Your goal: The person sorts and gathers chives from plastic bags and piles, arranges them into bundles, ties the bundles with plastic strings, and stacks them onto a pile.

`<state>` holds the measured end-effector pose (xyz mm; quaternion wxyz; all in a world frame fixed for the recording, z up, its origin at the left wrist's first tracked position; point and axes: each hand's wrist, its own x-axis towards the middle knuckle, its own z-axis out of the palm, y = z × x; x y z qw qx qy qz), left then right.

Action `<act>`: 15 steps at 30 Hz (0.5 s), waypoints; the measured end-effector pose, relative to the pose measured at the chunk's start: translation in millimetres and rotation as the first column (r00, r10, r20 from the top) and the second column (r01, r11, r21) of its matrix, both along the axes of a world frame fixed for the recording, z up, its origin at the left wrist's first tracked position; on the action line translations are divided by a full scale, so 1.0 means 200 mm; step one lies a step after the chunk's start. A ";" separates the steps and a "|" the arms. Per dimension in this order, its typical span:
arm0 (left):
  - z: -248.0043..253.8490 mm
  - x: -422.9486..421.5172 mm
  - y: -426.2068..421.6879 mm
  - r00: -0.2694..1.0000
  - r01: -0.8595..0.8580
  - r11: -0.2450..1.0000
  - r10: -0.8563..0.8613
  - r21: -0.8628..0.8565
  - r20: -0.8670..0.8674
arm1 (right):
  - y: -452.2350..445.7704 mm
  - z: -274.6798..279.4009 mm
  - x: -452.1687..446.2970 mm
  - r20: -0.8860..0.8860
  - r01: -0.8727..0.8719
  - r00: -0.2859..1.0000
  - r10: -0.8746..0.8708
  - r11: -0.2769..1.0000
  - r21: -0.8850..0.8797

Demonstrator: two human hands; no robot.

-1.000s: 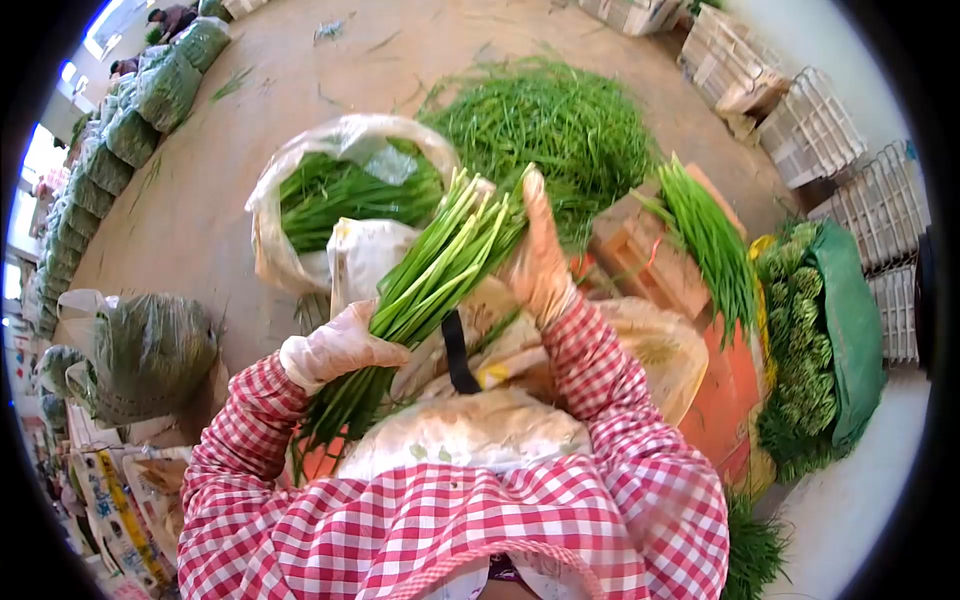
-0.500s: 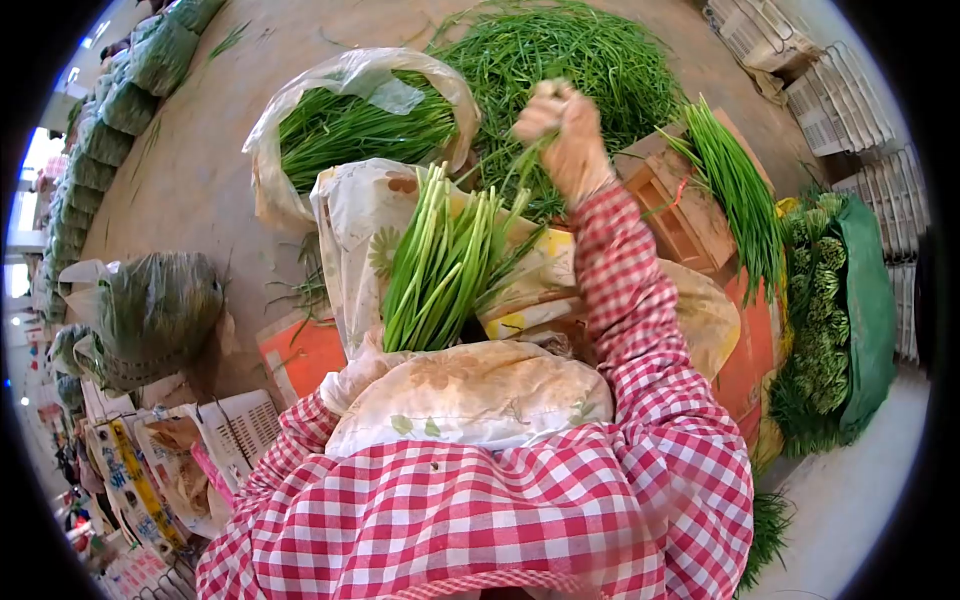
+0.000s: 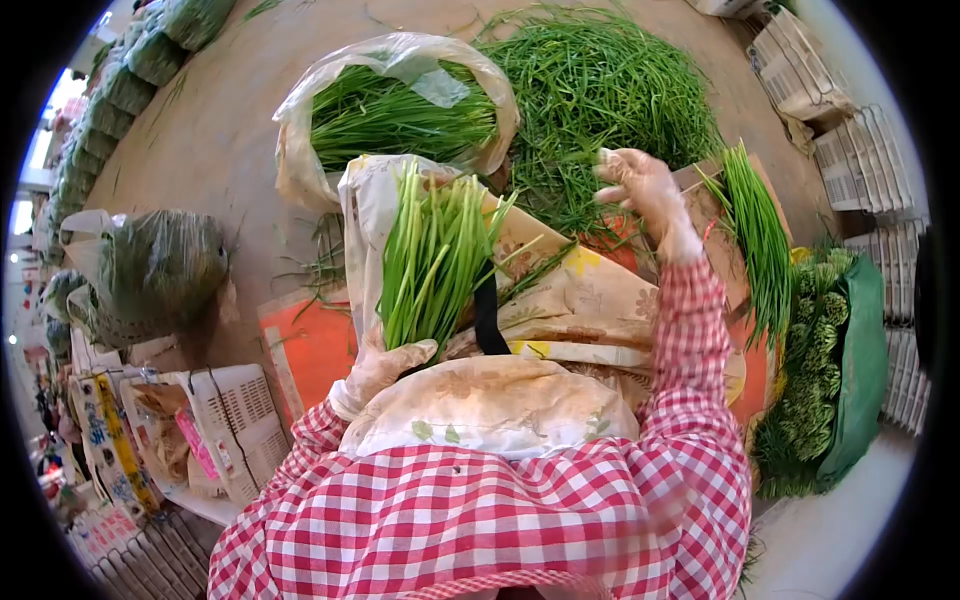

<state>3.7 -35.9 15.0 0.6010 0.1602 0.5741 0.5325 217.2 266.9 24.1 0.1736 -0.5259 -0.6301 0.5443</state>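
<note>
Well, stuffed bag: it is dark green and sits on the floor, on my far left.
White crate: it has little holes and stands just below that bag.
Orange mat: it lies flat near my left arm.
Open bag: it is see-through and full of long green leaves.
Left hand: my thumb and fingers wrap the low end of the green bunch.
Green bunch: it lies on the flowered sheet, pale ends up, away from me.
Black strap: it is just right of the bunch.
Big green pile: it is messy, on the floor in front.
Right hand: it is up, open, with bent fingers apart.
Small bunch: it hangs over a brown box.
Green cover: it sits beside packed greens, far right.
</note>
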 end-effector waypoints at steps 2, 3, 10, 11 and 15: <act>0.02 0.00 0.01 0.998 0.035 0.999 -0.037 -0.038 -0.051 | -0.26 0.14 -0.13 -0.365 -0.188 0.926 0.100 0.958 -0.214; 0.03 0.00 0.02 0.991 0.080 0.995 -0.086 -0.064 -0.101 | -0.36 0.13 -0.17 -0.348 -0.283 0.908 0.233 0.954 -0.101; 0.01 0.02 0.01 0.995 0.095 0.995 -0.095 -0.012 0.011 | -0.18 -0.07 -0.13 0.154 -0.373 0.823 0.548 0.315 0.873; 0.02 0.02 0.01 0.996 0.094 0.996 -0.094 -0.009 0.013 | -0.12 0.00 -0.10 0.409 -0.469 0.871 0.273 0.212 0.857; 0.02 0.04 0.04 0.995 0.096 0.995 -0.097 -0.032 -0.027 | -0.07 0.22 -0.14 0.350 -0.410 0.912 0.215 0.433 0.803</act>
